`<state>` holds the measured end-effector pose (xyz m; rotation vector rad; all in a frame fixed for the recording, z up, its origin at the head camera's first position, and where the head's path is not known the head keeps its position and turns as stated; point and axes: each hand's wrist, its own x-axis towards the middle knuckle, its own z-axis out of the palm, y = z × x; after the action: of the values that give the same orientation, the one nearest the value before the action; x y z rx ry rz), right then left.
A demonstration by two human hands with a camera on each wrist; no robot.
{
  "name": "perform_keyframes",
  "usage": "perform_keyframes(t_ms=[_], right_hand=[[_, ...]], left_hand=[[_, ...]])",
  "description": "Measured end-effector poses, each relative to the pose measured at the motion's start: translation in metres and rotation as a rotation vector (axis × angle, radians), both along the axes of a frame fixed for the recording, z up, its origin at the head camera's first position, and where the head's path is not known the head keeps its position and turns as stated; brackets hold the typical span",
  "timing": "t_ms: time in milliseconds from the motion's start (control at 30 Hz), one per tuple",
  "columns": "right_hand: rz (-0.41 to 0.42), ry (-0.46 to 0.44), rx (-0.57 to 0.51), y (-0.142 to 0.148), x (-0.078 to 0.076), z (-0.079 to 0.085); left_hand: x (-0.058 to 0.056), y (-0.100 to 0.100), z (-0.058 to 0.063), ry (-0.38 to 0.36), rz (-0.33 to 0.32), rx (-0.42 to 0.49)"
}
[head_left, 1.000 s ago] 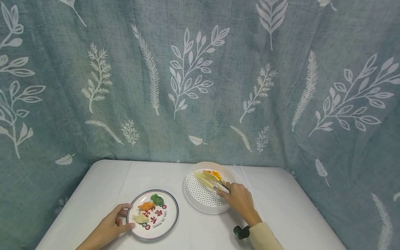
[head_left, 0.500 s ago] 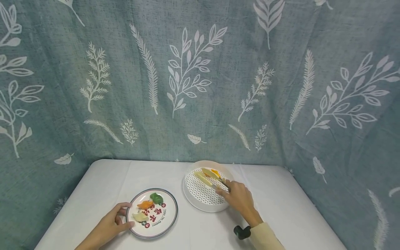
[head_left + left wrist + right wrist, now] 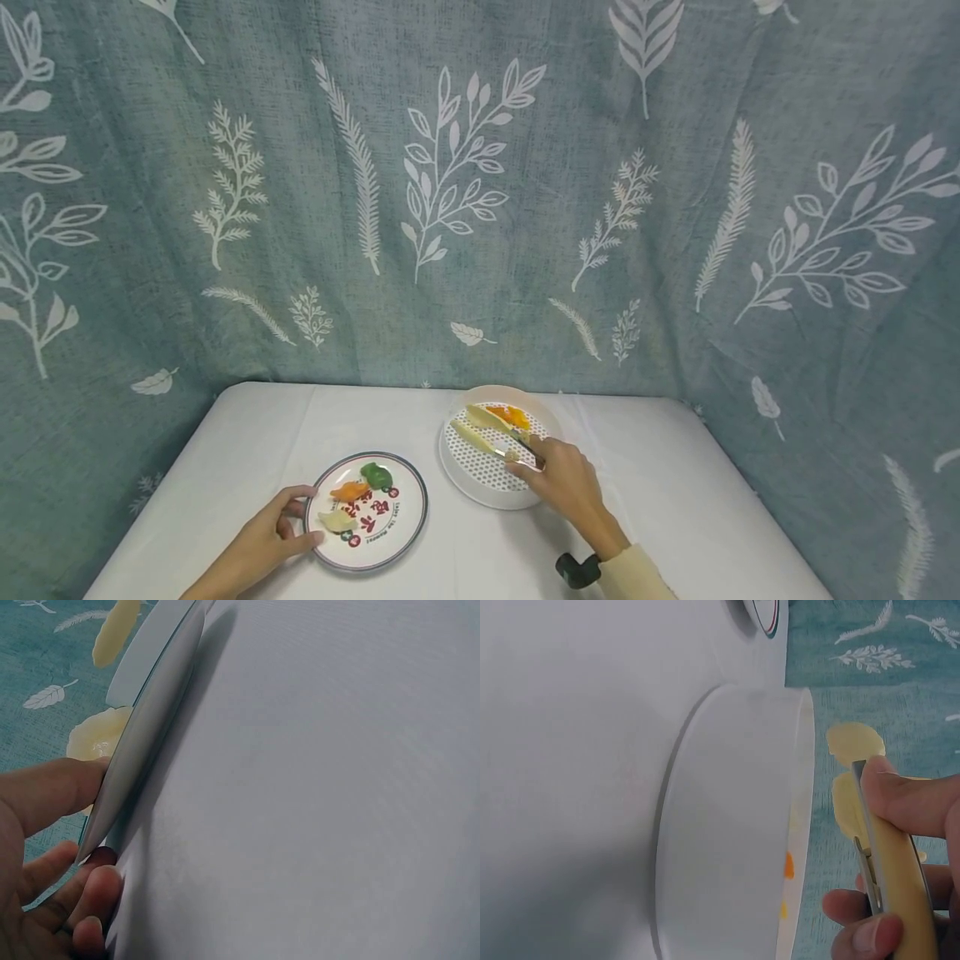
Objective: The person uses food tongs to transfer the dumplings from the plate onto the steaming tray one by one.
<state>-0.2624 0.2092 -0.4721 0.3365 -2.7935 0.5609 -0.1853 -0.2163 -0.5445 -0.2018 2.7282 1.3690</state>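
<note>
With thumb over the rim and fingers below, my left hand (image 3: pixel 258 537) grips the near-left edge of a round plate (image 3: pixel 401 533). On it lie an orange dumpling (image 3: pixel 349 491), a green dumpling (image 3: pixel 377 476) and a pale dumpling (image 3: pixel 337 521). My right hand (image 3: pixel 568 479) holds tongs (image 3: pixel 489 418) with pale yellow tips over a white round steamer basket (image 3: pixel 480 497) with a perforated base. The tips are spread apart, nothing visible between them. Orange and yellow dumplings (image 3: pixel 513 416) lie at the basket's back. The right wrist view shows the tongs' handle (image 3: pixel 900 877) between thumb and fingers.
A white cloth covers the table (image 3: pixel 637 467). Behind and at both sides hangs a teal leaf-patterned curtain (image 3: pixel 465 292). The basket stands near the back edge, right of the plate, with a raised wall (image 3: pixel 727 825) around it.
The tongs and right hand have shifted left across the basket, and more of the orange and yellow dumplings shows behind the tips. The left hand and plate stay in place.
</note>
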Motion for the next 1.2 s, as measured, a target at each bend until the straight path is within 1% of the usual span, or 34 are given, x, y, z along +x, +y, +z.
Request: perform_keyframes(t_ms=[233, 333, 467, 667, 800, 1033, 1200], right_hand=[[0.055, 0.031, 0.005, -0.013, 0.010, 0.002], [0.077, 0.037, 0.005, -0.018, 0.013, 0.001], [0.102, 0.042, 0.018, -0.023, 0.016, -0.003], [0.123, 0.066, 0.018, -0.027, 0.021, -0.004], [0.138, 0.065, 0.022, -0.031, 0.024, -0.005], [0.169, 0.083, 0.050, -0.040, 0.030, -0.011], [0.226, 0.079, 0.053, -0.047, 0.037, -0.016]], left_hand=[[-0.001, 0.001, 0.002, -0.002, 0.002, 0.006], [-0.002, 0.001, 0.003, -0.003, -0.002, 0.012], [-0.001, 0.001, 0.002, -0.007, -0.011, -0.004], [-0.001, 0.002, 0.001, -0.006, -0.008, -0.018], [-0.001, 0.002, 0.001, -0.001, 0.000, -0.021], [0.000, 0.002, 0.000, 0.001, 0.004, -0.023], [0.000, 0.002, 0.000, 0.000, 0.003, -0.014]])
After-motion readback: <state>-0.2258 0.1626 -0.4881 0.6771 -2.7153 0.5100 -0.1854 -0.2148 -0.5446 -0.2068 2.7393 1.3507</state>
